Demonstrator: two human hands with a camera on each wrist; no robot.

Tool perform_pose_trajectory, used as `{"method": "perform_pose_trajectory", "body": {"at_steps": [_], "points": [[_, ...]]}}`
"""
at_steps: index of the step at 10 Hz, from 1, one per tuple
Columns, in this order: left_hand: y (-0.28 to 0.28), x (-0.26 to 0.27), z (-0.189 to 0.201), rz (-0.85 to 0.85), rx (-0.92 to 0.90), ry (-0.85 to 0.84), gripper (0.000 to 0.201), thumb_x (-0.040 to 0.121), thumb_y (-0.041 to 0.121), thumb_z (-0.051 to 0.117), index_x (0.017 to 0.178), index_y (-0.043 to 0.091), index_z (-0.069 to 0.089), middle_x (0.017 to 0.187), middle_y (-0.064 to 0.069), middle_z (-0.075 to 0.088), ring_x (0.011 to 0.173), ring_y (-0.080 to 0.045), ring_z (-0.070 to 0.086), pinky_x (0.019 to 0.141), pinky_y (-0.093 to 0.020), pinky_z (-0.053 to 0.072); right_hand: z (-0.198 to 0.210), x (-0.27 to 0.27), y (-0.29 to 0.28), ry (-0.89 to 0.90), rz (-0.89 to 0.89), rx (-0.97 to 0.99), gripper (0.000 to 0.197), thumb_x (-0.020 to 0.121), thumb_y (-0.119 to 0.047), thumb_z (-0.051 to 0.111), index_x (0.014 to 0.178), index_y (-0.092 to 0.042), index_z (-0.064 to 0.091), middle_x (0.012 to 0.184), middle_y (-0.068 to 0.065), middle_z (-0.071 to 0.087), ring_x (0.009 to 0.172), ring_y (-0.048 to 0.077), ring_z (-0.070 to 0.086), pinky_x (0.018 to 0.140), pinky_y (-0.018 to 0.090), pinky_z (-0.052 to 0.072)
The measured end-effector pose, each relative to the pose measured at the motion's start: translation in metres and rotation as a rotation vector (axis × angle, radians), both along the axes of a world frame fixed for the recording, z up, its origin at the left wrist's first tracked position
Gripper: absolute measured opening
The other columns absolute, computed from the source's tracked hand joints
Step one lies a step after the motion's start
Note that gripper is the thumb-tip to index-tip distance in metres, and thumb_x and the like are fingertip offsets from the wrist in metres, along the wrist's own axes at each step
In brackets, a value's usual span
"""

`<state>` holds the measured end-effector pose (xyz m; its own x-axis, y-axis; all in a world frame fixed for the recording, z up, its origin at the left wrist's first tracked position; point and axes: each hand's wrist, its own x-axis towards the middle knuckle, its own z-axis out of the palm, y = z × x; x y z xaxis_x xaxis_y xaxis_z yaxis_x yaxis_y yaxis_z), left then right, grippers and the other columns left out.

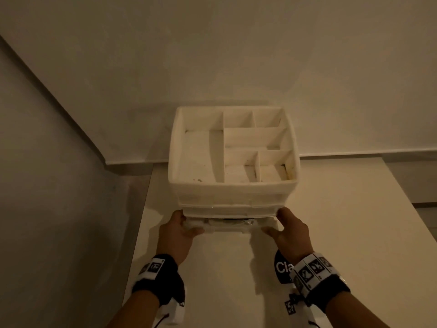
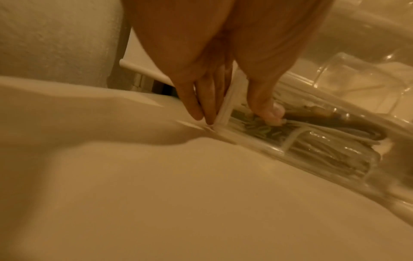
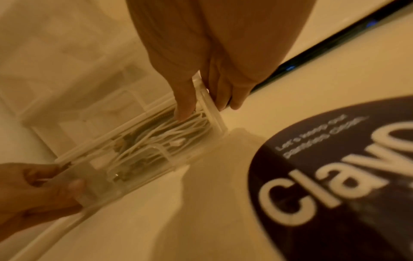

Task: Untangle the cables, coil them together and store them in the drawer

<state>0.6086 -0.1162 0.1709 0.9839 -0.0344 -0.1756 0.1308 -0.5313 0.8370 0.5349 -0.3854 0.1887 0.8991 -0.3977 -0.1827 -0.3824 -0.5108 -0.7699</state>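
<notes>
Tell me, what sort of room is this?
Probably a plain room at home, though that's uncertain: a white table against bare walls, bearing a small plastic drawer organizer with cables inside.

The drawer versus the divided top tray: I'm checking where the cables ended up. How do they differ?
The drawer is clear plastic, partly pulled out, and holds cables; the top tray is opaque white, partitioned, with no cables. The left hand and right hand grip the drawer, not the tray. Both belong to one organizer.
</notes>
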Motion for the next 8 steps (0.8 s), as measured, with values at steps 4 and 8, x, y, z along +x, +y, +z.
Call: {"method": "perform_pose_trajectory", "body": {"at_steps": [4,8], "points": [[-0.016,0.007,-0.007,0.126,0.082,-0.051,0.038,0.075,0.026,0.082,0.099,0.007,0.059,0.076,0.001,0.064,0.077,-0.022,0.063,0.072,-0.025,0.049,-0.005,0.008,0.011,-0.053,-0.245,0.069,0.027,0.079,-0.022,0.078,0.103,-0.021,0.065,0.101,0.000,0.075,0.099,0.020,0.067,0.082,0.020,0.041],[-0.015,-0.017,0.000,0.066,0.023,0.045,0.051,0.080,0.014,0.078,0.123,0.002,0.054,0.114,-0.013,0.065,0.104,-0.028,0.062,0.089,-0.031,0.048,0.002,-0.011,0.010,0.126,-0.063,0.047,0.060,0.085,-0.023,0.072,0.138,-0.016,0.045,0.131,0.007,0.061,0.123,0.025,0.056,0.103,0.036,0.046]]}}
